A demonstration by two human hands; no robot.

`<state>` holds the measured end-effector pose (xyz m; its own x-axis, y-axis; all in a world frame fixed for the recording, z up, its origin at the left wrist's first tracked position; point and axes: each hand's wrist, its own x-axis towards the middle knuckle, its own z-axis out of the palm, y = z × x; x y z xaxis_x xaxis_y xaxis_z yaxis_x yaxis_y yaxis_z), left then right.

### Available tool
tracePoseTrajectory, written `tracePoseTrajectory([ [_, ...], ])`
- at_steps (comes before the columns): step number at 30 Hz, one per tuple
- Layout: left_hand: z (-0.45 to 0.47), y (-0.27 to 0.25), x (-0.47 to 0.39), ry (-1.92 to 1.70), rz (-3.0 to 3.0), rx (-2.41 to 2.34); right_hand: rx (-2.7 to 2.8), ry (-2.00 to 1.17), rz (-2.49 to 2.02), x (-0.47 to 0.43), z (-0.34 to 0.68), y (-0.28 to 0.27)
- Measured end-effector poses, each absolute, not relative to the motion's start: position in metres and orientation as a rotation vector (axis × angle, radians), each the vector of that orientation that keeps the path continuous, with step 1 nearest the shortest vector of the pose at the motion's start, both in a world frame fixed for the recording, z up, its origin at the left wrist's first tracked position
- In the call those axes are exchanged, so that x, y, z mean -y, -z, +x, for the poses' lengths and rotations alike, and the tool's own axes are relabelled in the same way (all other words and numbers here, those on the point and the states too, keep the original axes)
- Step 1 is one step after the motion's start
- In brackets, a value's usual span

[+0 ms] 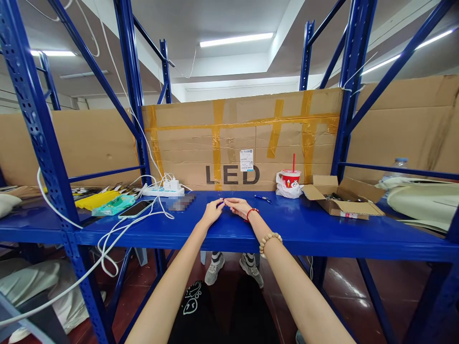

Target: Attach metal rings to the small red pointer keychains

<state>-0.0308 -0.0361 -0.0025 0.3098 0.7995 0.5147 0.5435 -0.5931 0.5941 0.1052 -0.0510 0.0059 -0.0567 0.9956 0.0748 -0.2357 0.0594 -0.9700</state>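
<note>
Both my hands meet above the middle of the blue metal shelf. My left hand is pinched closed at the fingertips. My right hand, with a red cord at the wrist and a beaded bracelet further up, pinches from the other side. The fingertips of the two hands nearly touch around something tiny and dark, too small to name. A blue pen lies just beyond my right hand.
At left are a power strip, a phone, tangled white cables and a green packet. At right stand a red drink cup and an open cardboard box. A cardboard panel rises behind.
</note>
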Motion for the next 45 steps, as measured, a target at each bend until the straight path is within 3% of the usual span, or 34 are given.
tracePoseTrajectory([
  [45,-0.031,0.008,0.031,-1.158,2.432,-1.117,1.098,-1.329,-1.122,0.052,0.105,-0.012],
])
